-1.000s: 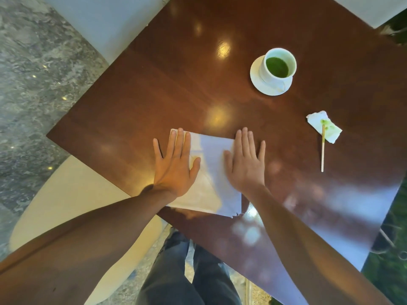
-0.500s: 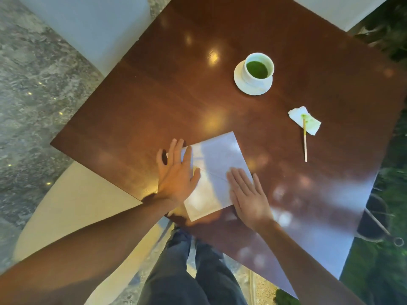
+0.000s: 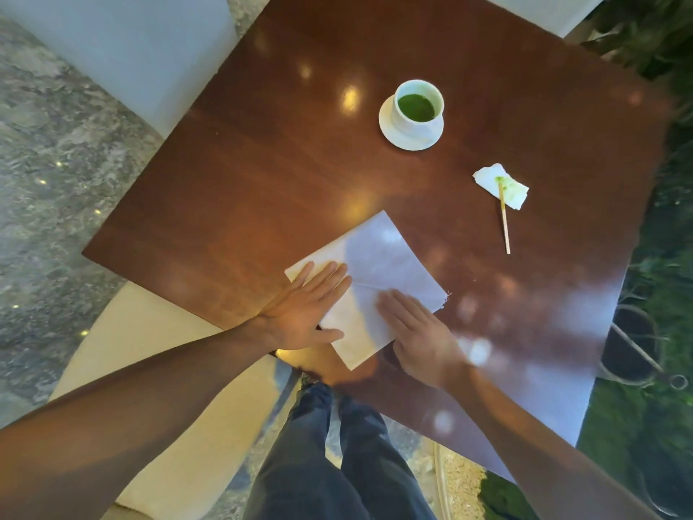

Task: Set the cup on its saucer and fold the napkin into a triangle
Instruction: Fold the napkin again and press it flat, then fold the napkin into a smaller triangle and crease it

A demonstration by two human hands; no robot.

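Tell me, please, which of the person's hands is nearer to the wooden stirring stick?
The right. The right hand lies flat on the napkin's near right part, down-left of the stick. The left hand presses the napkin's left corner, farther away.

The square dark-brown wooden table is polished to a high gloss, mirroring lamps and sky. Under the flat fingers of both hands lies a white matt cloth napkin, creased, with a frayed thread at its corner right of the fingers. Beyond the fingertips, the white glazed ceramic cup and round white saucer look smooth. A thin pale wooden stick rests on crumpled, green-stained white tissue paper.
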